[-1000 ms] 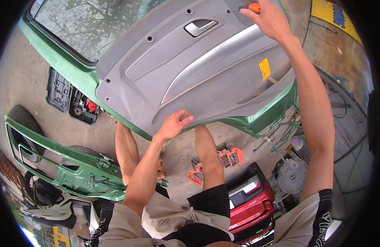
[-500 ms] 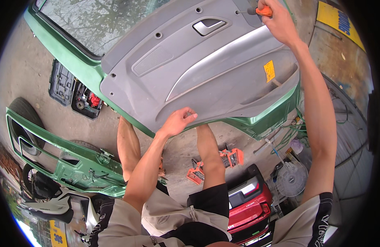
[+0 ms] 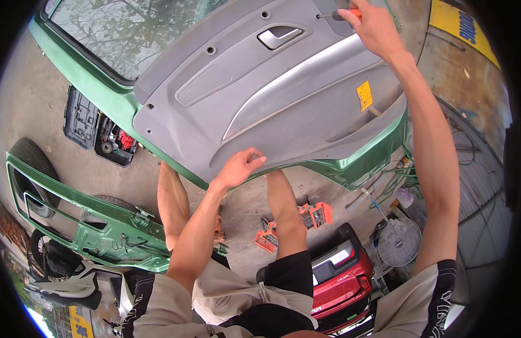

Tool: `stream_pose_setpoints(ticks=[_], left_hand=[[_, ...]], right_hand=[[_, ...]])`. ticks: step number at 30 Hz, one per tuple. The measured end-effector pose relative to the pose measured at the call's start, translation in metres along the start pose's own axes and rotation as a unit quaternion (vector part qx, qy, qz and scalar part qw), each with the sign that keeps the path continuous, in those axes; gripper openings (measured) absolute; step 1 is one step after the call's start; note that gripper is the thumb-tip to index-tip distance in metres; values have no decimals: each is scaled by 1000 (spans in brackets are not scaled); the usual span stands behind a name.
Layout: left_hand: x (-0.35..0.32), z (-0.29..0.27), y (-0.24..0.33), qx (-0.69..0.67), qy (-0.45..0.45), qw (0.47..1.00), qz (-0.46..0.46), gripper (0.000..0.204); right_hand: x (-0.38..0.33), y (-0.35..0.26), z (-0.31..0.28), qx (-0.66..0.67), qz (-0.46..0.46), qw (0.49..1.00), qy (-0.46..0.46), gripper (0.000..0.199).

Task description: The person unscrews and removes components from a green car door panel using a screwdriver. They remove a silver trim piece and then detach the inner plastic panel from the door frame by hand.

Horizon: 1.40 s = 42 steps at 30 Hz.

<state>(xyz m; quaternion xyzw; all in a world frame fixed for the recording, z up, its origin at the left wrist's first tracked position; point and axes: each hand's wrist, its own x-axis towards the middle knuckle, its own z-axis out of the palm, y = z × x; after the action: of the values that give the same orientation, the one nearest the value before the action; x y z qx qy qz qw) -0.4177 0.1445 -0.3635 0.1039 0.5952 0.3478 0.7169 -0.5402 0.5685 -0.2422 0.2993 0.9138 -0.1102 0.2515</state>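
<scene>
A grey door trim panel lies on a green car door in front of me. At its far right my right hand is closed around the orange handle of a screwdriver. The shaft points left, its tip at a small hole in the panel. Left of that sits the silver inner door handle. My left hand rests at the panel's near edge, fingers loosely curled, thumb apart, holding nothing. A yellow label is stuck on the panel.
An opened black tool case lies on the ground at left. Another green door frame is beside a tyre. Orange stands are near my legs. A red-and-black case and a fan sit at lower right.
My right hand's fingers have shifted on the screwdriver handle, covering more of it. The tip stays at the same hole. The door appears slightly farther left; my left hand keeps its place on the edge.
</scene>
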Motion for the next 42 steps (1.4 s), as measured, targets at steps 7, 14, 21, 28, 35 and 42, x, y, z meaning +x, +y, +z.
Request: stream_pose_setpoints(ticks=[7,14,21,28,35,42], left_hand=[[2,4,-7,-13,6,1000,4,39],[0,3,-4,-23,-4,1000,-9,37],[5,10,-10,-33,18,999,21,38],[3,10,8,11,17,1000,21,37],[5,11,4,-17,5,1000,-2,36],[11,13,5,-7,-2,1000,10,39]], right_hand=[[-5,-6,6,-17,-101,992,71,23],[-14,-6,8,12,-225,970,97,20],[-1,22,16,-88,-145,975,143,20],[-17,-8,5,-45,-71,989,123,21],[-4,14,19,-3,-244,951,191,22],[11,35,10,-9,-261,961,89,25]])
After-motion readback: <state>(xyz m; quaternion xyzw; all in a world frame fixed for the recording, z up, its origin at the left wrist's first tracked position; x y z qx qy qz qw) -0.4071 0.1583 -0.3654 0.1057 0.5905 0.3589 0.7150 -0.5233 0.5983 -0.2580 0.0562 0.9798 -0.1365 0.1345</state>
